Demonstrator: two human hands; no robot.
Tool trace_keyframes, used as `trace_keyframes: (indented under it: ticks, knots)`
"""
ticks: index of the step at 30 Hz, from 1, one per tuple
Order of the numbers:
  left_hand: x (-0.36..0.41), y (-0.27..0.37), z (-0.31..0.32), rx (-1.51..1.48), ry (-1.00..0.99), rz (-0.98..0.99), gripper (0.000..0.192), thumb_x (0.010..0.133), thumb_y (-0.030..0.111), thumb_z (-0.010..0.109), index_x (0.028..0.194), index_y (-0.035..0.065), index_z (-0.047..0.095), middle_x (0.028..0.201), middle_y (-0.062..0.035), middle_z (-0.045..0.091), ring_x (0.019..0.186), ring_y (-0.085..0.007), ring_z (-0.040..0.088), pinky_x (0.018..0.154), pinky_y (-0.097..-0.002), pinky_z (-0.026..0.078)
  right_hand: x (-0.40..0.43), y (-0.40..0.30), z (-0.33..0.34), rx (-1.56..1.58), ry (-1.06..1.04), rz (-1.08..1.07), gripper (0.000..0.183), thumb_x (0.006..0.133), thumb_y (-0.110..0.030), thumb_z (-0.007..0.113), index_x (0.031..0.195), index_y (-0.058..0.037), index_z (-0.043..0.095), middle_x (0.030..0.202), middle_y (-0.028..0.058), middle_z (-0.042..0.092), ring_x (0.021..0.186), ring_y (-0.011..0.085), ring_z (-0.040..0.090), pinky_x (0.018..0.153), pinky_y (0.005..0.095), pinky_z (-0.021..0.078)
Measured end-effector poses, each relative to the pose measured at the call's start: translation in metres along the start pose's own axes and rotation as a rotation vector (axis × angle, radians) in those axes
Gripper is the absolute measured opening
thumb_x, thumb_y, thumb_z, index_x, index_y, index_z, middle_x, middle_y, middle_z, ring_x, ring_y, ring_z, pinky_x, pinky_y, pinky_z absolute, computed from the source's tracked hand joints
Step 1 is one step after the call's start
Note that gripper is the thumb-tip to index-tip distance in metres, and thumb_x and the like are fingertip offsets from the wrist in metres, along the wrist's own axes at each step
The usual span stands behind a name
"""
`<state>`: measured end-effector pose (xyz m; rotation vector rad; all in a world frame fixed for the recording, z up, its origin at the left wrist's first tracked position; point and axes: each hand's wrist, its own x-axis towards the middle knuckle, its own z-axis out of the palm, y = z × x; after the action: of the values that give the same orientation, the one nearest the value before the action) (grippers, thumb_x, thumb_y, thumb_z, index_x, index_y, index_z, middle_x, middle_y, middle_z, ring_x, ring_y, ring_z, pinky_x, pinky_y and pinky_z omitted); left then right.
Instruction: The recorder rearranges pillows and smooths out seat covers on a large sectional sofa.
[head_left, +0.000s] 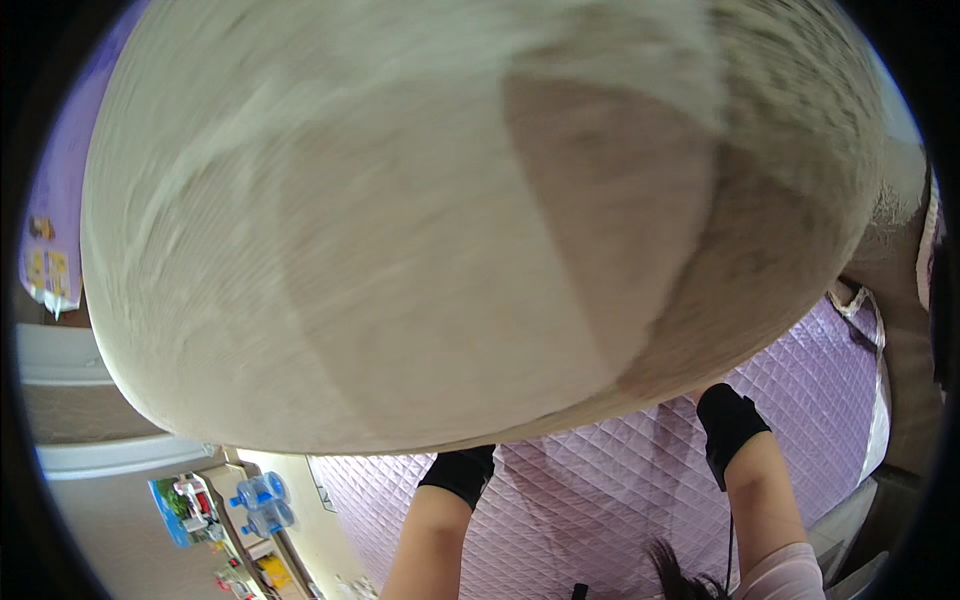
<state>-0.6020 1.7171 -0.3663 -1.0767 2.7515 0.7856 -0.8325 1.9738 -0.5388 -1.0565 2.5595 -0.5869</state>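
A large, puffy beige cushion (405, 247) fills most of the head view, close up and slightly blurred. It looks fabric-covered, with a shadowed side at the right. Both my forearms reach up to its lower edge. My left hand is hidden behind the cushion; only its black wristband (461, 472) and forearm show. At the right, my right hand (697, 392) shows just a sliver of skin above another black wristband (729, 427). The cushion stands raised over a purple quilted cover (585, 510), held between both hands, though the fingers are out of sight.
Blue water jugs (262, 506) stand by a shelf unit (232, 517) with small items at the lower left. A purple package (52, 225) is at the far left. Dark hair (679, 570) and a thin black cable (730, 532) hang near my right arm.
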Motion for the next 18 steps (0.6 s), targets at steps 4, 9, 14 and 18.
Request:
trace_keyframes:
  ticks: [4, 9, 14, 18]
  knots:
    - [-0.024, -0.025, -0.023, 0.031, -0.003, -0.087, 0.071, 0.066, 0.024, 0.062, 0.124, 0.0025, 0.028, 0.127, -0.0173, 0.028, 0.119, -0.0323, 0.024, 0.099, -0.0361, 0.019, 0.009, -0.101, -0.071, -0.1, -0.201, -0.023, 0.088, 0.046, -0.057, 0.066, 0.115, -0.0077, 0.043, 0.128, 0.0116, 0.029, 0.123, 0.0264, 0.015, 0.099, 0.0457, 0.0044]
    - [-0.016, 0.001, -0.026, 0.119, 0.011, 0.01, 0.07, 0.066, 0.023, 0.062, 0.124, 0.0023, 0.028, 0.127, -0.0174, 0.029, 0.118, -0.0322, 0.024, 0.099, -0.0358, 0.019, 0.008, -0.104, -0.085, -0.153, -0.29, 0.099, 0.089, 0.044, -0.052, 0.07, 0.115, -0.0083, 0.041, 0.124, 0.0098, 0.032, 0.124, 0.0261, 0.013, 0.1, 0.0441, 0.0037]
    - [0.01, 0.043, 0.003, 0.325, 0.008, 0.275, 0.07, 0.065, 0.022, 0.062, 0.124, 0.0021, 0.028, 0.127, -0.0175, 0.029, 0.118, -0.0322, 0.024, 0.099, -0.0356, 0.019, 0.011, -0.071, -0.049, 0.044, -0.097, -0.027, 0.101, 0.041, -0.047, 0.073, 0.124, -0.0136, 0.028, 0.127, 0.0068, 0.027, 0.125, 0.0219, 0.013, 0.1, 0.0441, 0.0055]
    - [0.031, 0.061, 0.017, 0.595, -0.012, 0.465, 0.07, 0.065, 0.022, 0.062, 0.123, 0.0019, 0.029, 0.127, -0.0175, 0.029, 0.118, -0.0322, 0.025, 0.099, -0.0355, 0.019, 0.011, -0.092, -0.048, 0.009, -0.037, -0.049, 0.101, 0.04, -0.048, 0.073, 0.124, -0.0149, 0.027, 0.128, 0.0058, 0.026, 0.124, 0.0215, 0.013, 0.099, 0.0439, 0.0062]
